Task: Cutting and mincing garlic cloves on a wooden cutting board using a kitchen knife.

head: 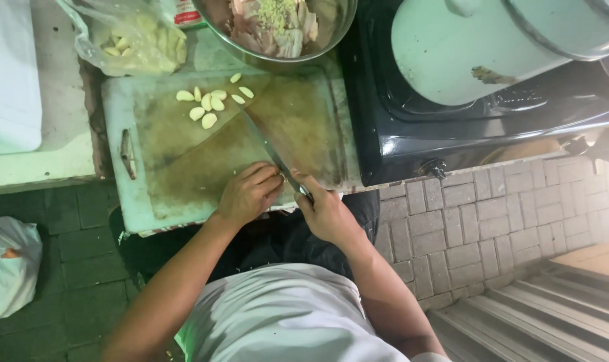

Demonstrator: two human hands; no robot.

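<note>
— Nearest the lens: what's seen?

— White shirt at bottom centre, w/ both forearms reaching up from it. Left hand is laid knuckles-up on the cutting board, fingers curled down at the near edge, right beside the blade. What's under the fingers is hidden, so a grasp can't be told.

— And the other?

— Right hand is wrapped round the handle of a knife (handle mostly covered by the fist). The blade is laid diagonally across the board, tip pointed toward upper left of the frame, near the peeled garlic cloves.

— Where are those cloves exactly?

— Clustered on the board's far part, upper centre-left; approx. ten, loose, well apart from both hands. More cloves are kept in a clear plastic bag at upper left, just off the board.

— Anything else on the counter?

— A metal bowl w/ pale meat pieces and minced bits is set at top centre, overlapping the board's far edge. A black stove is seen at right, w/ a white pot lid on it. A white bag is left on the brick floor, lower left.
</note>
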